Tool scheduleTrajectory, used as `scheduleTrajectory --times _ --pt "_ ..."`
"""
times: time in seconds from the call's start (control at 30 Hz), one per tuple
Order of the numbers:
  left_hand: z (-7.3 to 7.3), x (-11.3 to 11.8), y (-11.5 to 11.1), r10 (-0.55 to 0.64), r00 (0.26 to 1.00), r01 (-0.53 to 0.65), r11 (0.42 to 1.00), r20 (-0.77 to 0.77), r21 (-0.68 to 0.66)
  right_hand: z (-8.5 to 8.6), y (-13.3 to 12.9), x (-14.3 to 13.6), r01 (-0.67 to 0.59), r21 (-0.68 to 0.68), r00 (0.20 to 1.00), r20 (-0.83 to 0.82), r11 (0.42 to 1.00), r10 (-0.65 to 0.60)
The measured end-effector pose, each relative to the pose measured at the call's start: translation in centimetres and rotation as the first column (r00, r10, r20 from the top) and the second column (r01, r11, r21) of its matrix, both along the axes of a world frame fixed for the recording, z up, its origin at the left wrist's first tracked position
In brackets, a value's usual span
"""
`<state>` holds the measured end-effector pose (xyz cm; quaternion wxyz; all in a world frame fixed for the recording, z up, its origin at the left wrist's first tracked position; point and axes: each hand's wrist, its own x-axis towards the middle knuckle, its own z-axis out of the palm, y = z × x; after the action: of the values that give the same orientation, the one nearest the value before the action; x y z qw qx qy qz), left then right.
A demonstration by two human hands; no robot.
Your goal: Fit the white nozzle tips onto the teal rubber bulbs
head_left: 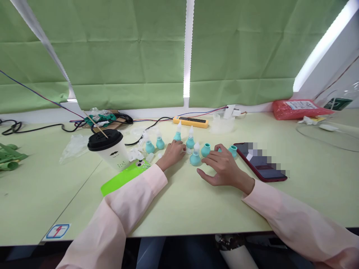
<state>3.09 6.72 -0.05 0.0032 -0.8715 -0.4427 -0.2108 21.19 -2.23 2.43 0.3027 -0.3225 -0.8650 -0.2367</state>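
"Your left sleeve (120, 209) is pale pink, long and loose."
"Your right sleeve (294, 218) matches, softly creased, and your left hand (174, 152) and right hand (223, 169) are bare."

You are facing eight teal bulbs (195, 159), one mostly hidden, two phones (123, 178), one cup (113, 154), one power strip (190, 121), one red package (291, 109).
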Motion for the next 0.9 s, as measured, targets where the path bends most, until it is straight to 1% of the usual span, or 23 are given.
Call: scheduleTrajectory --times 0.17,0.23,0.3,0.4,0.43,0.47,0.5,0.53,0.57,0.6,0.63,0.67,0.73,0.8,0.87,0.9 --pt "-0.1 -0.1 -0.1 -0.023 0.998 0.024 0.999 0.061 -0.026 -0.1 0.0 0.0 -0.012 -0.012 1.0 -0.005 1.0 0.012" --pt "0.1 -0.2 -0.3 -0.024 0.994 0.027 0.999 0.104 -0.034 -0.3 0.0 0.0 -0.02 -0.007 1.0 -0.019 1.0 0.019" --pt "0.8 -0.5 -0.8 -0.032 0.989 0.038 0.999 0.143 -0.039 -0.5 0.1 0.0 -0.028 0.014 0.998 -0.059 1.0 0.028" --pt "2.6 -1.1 -2.4 -0.05 0.96 0.079 0.993 0.276 -0.093 -0.7 0.0 -0.2 -0.048 0.034 0.986 -0.16 0.998 0.053" --pt "3.2 -1.4 -3.1 -0.042 0.903 0.131 0.975 0.428 -0.181 -0.7 -0.1 -0.3 -0.059 0.028 0.978 -0.198 0.998 0.064" --pt "3.8 -1.7 -3.9 -0.03 0.829 0.219 0.936 0.558 -0.275 -0.7 -0.3 -0.5 -0.071 0.01 0.969 -0.235 0.997 0.071" --pt "4.2 -2.0 -4.7 -0.004 0.757 0.318 0.876 0.653 -0.363 -0.6 -0.6 -0.7 -0.084 -0.021 0.96 -0.268 0.996 0.075" --pt "4.5 -2.2 -5.4 0.035 0.676 0.416 0.806 0.736 -0.421 -0.6 -0.8 -1.0 -0.098 -0.062 0.952 -0.295 0.993 0.075" --pt "4.7 -2.5 -6.1 0.07 0.618 0.511 0.721 0.783 -0.468 -0.7 -1.1 -1.3 -0.114 -0.109 0.946 -0.316 0.987 0.075" --pt "4.6 -2.7 -6.7 0.111 0.569 0.58 0.649 0.815 -0.493 -0.8 -1.3 -1.6 -0.136 -0.159 0.94 -0.332 0.978 0.077" --pt "4.4 -2.8 -7.2 0.15 0.535 0.629 0.587 0.832 -0.51 -1.0 -1.5 -1.9 -0.166 -0.205 0.933 -0.35 0.965 0.086" --pt "4.1 -2.9 -7.6 0.182 0.512 0.66 0.542 0.839 -0.52 -1.2 -1.7 -2.1 -0.203 -0.24 0.921 -0.377 0.949 0.102" --pt "3.5 -2.9 -8.0 0.228 0.487 0.685 0.499 0.843 -0.531 -1.7 -1.8 -2.6 -0.282 -0.296 0.884 -0.451 0.913 0.127" --pt "3.0 -2.8 -8.1 0.244 0.488 0.685 0.488 0.838 -0.541 -2.0 -1.9 -2.9 -0.349 -0.351 0.835 -0.538 0.869 0.118" --pt "2.8 -2.7 -8.2 0.232 0.504 0.672 0.499 0.832 -0.547 -2.0 -1.9 -3.1 -0.397 -0.406 0.789 -0.609 0.823 0.08" --pt "2.8 -2.7 -8.2 0.209 0.516 0.66 0.521 0.831 -0.541 -2.0 -2.0 -3.1 -0.417 -0.43 0.77 -0.635 0.801 0.061"
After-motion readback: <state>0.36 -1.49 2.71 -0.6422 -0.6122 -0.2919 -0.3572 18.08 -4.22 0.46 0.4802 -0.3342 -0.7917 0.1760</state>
